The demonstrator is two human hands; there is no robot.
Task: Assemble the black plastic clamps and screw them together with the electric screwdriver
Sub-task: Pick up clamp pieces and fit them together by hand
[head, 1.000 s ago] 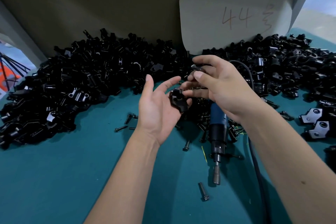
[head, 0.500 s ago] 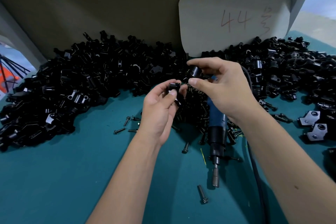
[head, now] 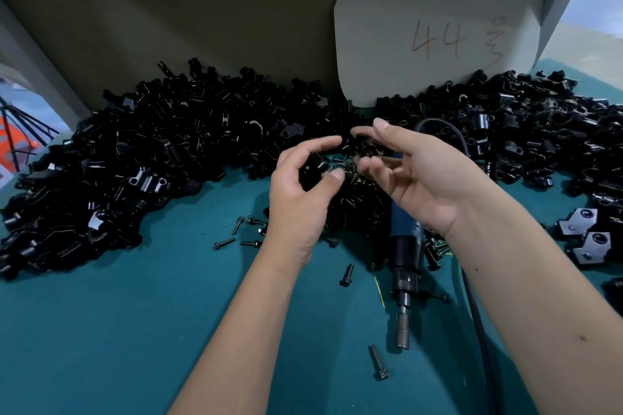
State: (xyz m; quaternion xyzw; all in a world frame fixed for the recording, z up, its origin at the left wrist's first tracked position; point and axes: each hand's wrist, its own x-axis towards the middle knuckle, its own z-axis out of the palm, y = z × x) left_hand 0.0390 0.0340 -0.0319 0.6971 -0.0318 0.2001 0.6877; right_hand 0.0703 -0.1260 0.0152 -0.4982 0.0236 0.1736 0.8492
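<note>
Since a moment ago my right hand (head: pixel 424 175) has let go and spread, fingers loose and holding nothing, while my left hand (head: pixel 300 192) grips a black clamp piece (head: pixel 312 172) above the teal bench (head: pixel 101 330). Black clamp parts (head: pixel 151 158) heap along the bench's far edge against a beige wall, where a pale card (head: pixel 435 34) reads "44". My electric screwdriver (head: pixel 404 256) lies near the bench's middle among loose screws (head: pixel 377 362).

Two hands (head: pixel 300 199), one electric screwdriver (head: pixel 404 253), one card (head: pixel 435 34), perhaps eight loose screws (head: pixel 379 364), uncountable heaped clamps (head: pixel 151 158).
</note>
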